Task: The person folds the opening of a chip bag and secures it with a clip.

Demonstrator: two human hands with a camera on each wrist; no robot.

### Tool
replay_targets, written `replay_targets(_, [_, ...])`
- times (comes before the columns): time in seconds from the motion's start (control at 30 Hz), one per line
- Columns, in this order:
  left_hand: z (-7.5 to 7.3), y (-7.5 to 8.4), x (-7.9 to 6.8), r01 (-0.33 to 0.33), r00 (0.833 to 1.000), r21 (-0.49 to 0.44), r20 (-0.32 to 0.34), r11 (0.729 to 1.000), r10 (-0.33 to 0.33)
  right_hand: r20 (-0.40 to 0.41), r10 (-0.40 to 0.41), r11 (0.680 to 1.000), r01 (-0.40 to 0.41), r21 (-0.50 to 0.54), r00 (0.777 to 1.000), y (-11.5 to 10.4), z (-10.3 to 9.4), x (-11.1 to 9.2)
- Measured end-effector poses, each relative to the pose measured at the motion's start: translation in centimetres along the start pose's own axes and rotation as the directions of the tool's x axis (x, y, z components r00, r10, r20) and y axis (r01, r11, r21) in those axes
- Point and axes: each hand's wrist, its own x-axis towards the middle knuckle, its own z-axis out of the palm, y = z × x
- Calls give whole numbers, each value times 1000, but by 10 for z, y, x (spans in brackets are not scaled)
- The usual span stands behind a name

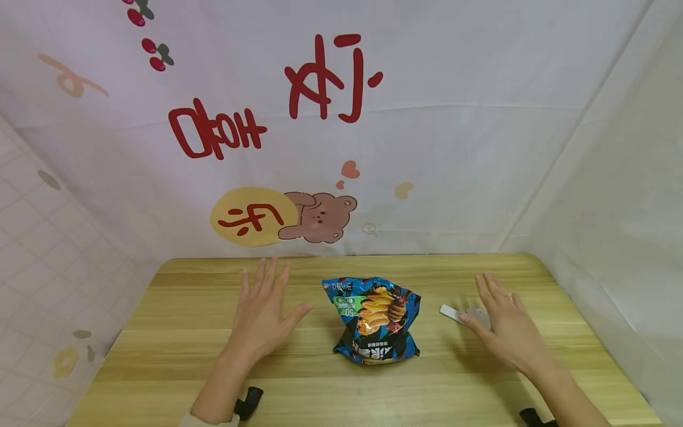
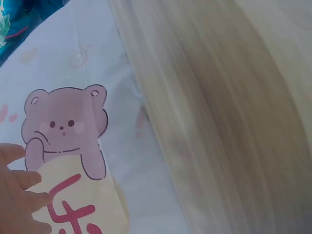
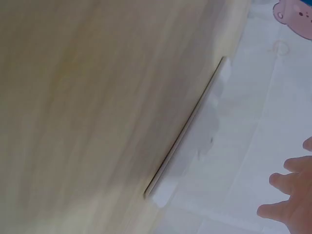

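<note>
Our pale wooden counter [image 1: 171,332] carries one glossy blue plastic snack bag [image 1: 377,323], contents hidden, and one slim white strip [image 1: 450,312], our left hand [image 1: 261,317] and right hand [image 1: 508,331] each released.

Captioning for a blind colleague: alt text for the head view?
A blue snack bag rests on a table between a person's open left hand and right hand. A small white object lies near the right hand; a bear decorates the backdrop.
</note>
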Motion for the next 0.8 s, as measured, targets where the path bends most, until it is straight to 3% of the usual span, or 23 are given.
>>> replay_targets(0.33, [-2, 15, 6, -65, 994, -36, -94, 997, 61, -69, -23, 999, 25, 30, 997, -17, 4, 2])
replay_targets(0.8, [5, 30, 15, -139, 972, -105, -206, 985, 115, -172, -44, 992, 64, 111, 984, -42, 7, 5])
